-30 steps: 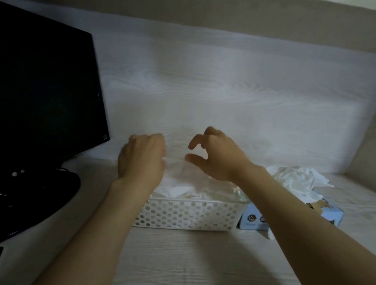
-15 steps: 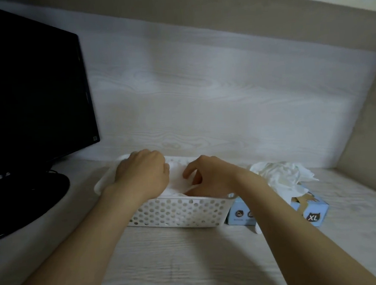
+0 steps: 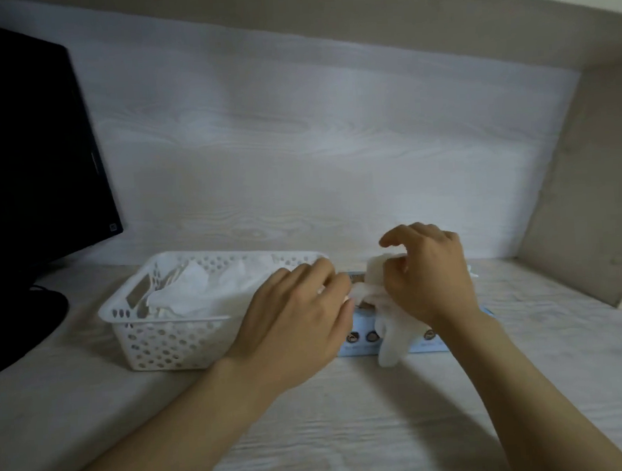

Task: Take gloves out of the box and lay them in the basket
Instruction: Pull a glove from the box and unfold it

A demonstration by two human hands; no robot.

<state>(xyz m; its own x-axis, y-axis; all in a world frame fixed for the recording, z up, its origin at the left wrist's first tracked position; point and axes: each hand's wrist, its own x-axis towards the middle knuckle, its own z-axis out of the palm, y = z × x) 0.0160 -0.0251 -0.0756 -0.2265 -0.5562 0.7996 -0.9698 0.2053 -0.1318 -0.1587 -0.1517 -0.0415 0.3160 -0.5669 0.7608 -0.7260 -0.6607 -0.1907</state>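
Note:
A white perforated basket [image 3: 155, 339] stands on the desk with several white gloves [image 3: 200, 293] lying in it. Right of it sits the light blue glove box [image 3: 361, 341], mostly covered by my hands. My right hand [image 3: 428, 272] hovers over the box and pinches a white glove [image 3: 388, 336] that droops down over the box's front. My left hand [image 3: 300, 323] lies between basket and box, its fingertips touching the same glove near the box opening; whether they grip it I cannot tell.
A black monitor [image 3: 31, 150] on its dark stand [image 3: 20, 326] fills the left side. A pale wood back panel rises behind, a beige side wall [image 3: 590, 189] closes the right, and a shelf runs overhead. Bare desk surface [image 3: 314, 435] lies in front.
Both hands have left the basket and moved right to the box. The glove they pressed down stays in the basket; my right hand now pinches a new glove.

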